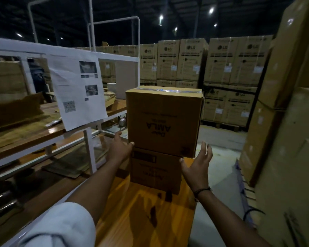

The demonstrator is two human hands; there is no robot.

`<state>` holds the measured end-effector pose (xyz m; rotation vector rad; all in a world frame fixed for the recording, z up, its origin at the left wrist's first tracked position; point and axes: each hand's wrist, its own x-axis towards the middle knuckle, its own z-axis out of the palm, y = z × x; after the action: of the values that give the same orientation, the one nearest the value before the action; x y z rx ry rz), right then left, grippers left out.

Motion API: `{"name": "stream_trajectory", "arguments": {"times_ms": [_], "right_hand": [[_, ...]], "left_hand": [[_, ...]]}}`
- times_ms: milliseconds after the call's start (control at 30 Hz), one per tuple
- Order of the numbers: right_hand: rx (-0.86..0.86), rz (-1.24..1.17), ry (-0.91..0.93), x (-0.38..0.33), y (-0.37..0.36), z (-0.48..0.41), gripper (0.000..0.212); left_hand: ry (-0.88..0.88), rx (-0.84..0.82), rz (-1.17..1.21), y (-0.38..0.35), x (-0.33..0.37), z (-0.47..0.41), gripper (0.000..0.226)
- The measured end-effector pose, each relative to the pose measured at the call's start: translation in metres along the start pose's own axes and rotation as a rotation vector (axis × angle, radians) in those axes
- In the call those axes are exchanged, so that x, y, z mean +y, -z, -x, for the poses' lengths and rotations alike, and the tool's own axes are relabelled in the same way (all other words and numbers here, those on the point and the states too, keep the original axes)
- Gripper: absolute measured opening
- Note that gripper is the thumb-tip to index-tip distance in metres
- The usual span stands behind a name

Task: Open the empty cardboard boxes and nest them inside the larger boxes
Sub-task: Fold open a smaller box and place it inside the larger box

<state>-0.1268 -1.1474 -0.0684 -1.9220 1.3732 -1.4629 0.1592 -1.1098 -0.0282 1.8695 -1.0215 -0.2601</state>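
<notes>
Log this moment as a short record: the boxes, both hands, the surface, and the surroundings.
upper box: taped shut on top, print upside down, stacked on the lower box
lower box: closed, standing on the wooden table
left hand: fingers at the upper box's lower left corner
right hand: open, beside the upper box's lower right corner, contact unclear
wooden table: glossy, bare in front of the stack
paper sheet: hanging from the white rack on the left
background cartons: stacked in rows
</notes>
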Motion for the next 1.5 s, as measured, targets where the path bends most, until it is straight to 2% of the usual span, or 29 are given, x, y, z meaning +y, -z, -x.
{"name": "stream_trajectory", "arguments": {"times_ms": [133,267,433,533,700,833,1100,1267,1367,1500], "right_hand": [[-0.015,-0.017,-0.039,0.014,-0.008,-0.015,0.103],[-0.064,-0.087,-0.08,0.025,-0.014,-0.026,0.102],[-0.115,-0.195,-0.07,0.033,-0.015,-0.035,0.099],[-0.094,-0.234,-0.022,0.036,-0.012,-0.039,0.092],[-0.047,-0.346,0.01,0.032,-0.012,-0.043,0.086],[-0.073,-0.443,0.062,0.029,-0.018,-0.039,0.085],[-0.214,-0.706,0.211,-0.001,-0.025,-0.019,0.082],[-0.343,-0.822,0.234,-0.017,-0.021,0.003,0.08],[-0.43,-0.836,0.201,-0.019,-0.021,0.02,0.085],[-0.577,-0.779,0.167,-0.018,-0.021,0.044,0.088]], "left_hand": [[0.044,-0.061,0.074,-0.021,-0.001,-0.023,0.088],[0.141,-0.19,0.283,-0.038,-0.007,-0.037,0.091],[0.153,-0.22,0.385,-0.048,-0.018,-0.045,0.094],[0.14,-0.134,0.478,-0.044,-0.015,-0.034,0.098],[0.113,-0.054,0.633,-0.029,-0.003,-0.005,0.086],[0.079,0.05,0.666,-0.006,0.0,0.026,0.092],[0.008,0.318,0.629,0.049,0.004,0.102,0.077],[0.006,0.496,0.445,0.075,-0.008,0.164,0.078],[0.002,0.598,0.377,0.082,-0.013,0.204,0.074],[0.056,0.683,0.398,0.079,-0.024,0.258,0.065]]}}
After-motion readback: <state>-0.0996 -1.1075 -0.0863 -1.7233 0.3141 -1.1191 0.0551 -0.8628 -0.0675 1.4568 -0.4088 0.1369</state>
